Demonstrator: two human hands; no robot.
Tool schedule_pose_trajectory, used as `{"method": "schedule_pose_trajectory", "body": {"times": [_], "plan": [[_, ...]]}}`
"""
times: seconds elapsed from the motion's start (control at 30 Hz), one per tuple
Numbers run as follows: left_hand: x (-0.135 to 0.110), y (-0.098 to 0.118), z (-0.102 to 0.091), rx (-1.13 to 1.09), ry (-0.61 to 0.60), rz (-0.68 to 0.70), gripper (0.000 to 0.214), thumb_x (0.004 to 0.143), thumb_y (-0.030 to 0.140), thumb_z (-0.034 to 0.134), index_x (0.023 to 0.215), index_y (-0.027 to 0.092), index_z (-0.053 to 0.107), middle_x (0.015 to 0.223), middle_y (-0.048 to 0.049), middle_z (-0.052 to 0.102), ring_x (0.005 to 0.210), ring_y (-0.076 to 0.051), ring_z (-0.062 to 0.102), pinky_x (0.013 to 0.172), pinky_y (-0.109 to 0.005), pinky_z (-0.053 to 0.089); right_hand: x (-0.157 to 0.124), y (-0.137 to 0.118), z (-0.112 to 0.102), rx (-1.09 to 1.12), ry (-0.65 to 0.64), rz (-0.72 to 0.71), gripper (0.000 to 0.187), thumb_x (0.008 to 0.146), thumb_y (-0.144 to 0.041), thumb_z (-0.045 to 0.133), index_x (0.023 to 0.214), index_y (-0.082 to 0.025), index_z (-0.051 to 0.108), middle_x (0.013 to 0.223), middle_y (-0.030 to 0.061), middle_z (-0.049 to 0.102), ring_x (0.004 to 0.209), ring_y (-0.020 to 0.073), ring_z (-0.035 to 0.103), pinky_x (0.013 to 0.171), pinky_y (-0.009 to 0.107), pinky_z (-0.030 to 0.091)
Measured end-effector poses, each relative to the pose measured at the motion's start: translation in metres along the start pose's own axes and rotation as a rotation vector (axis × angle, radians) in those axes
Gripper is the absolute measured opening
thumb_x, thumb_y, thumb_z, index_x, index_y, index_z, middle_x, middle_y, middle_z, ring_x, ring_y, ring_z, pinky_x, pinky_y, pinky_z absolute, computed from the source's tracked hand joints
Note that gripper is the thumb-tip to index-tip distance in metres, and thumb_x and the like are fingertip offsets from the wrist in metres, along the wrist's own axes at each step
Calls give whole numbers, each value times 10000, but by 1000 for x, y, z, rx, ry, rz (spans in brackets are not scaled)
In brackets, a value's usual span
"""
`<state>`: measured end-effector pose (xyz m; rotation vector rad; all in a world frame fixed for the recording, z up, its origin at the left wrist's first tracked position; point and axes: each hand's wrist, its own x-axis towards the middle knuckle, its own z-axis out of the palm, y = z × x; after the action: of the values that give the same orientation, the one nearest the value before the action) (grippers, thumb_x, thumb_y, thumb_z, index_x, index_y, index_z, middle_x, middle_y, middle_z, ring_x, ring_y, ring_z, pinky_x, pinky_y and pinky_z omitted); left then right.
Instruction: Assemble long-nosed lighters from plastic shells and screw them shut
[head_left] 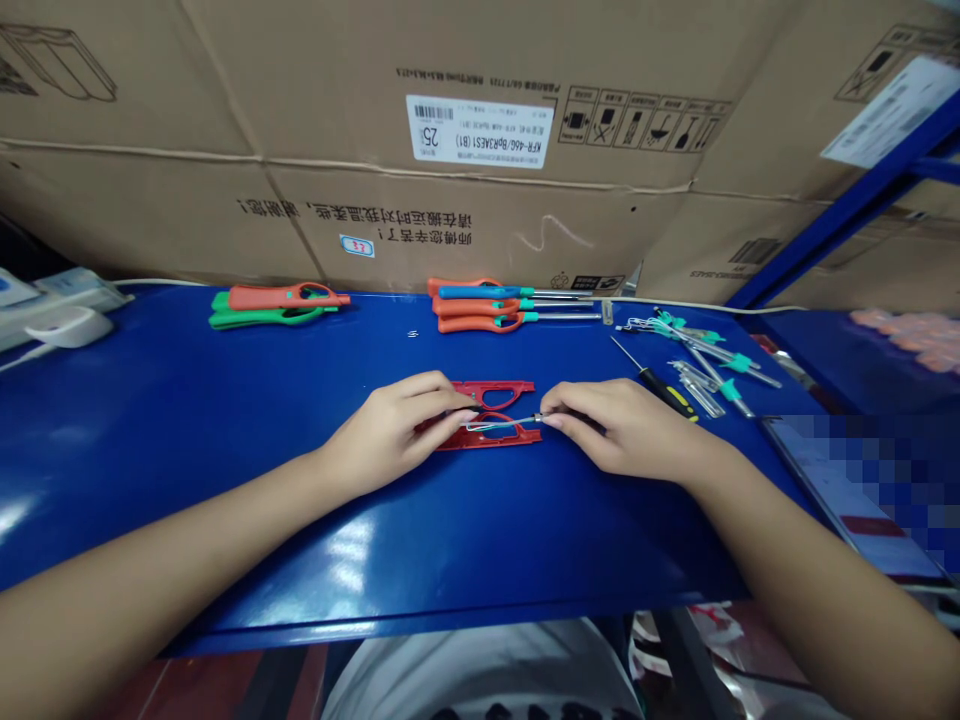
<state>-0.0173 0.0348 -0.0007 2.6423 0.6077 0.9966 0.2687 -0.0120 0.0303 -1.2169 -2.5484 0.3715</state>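
Observation:
My left hand (401,425) and my right hand (615,425) face each other over two red lighter handle halves (517,437). Between them stretches a thin pale wired part (502,425). The fingertips of my left hand pinch its wire end, where something small and dark shows. At the other end, my right thumb and forefinger close on a small tip. One red half lies behind the other, both open side up as far as I can see. My left fingers cover their left ends.
Orange and blue-handled long lighters (480,322) lie at the back, with green and orange handle shells (277,305) to their left. On the right are a screwdriver (664,390), metal lighter tubes with wires (720,355), clear small tanks (697,385) and a tablet (855,490). Cardboard (337,120) walls the back.

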Motion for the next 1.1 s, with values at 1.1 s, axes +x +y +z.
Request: {"method": "schedule_pose_trajectory", "body": {"times": [1.1], "plan": [[-2,-2,2,13,-117,-1,170,976,202,618,1054,150,760,916,-59,750,825,-159,732,757,-240,588,2,6,7,39,-75,-14,121,970,-230,616,897,-206,709,896,33,690,829,171,626,729,287,449]]}}
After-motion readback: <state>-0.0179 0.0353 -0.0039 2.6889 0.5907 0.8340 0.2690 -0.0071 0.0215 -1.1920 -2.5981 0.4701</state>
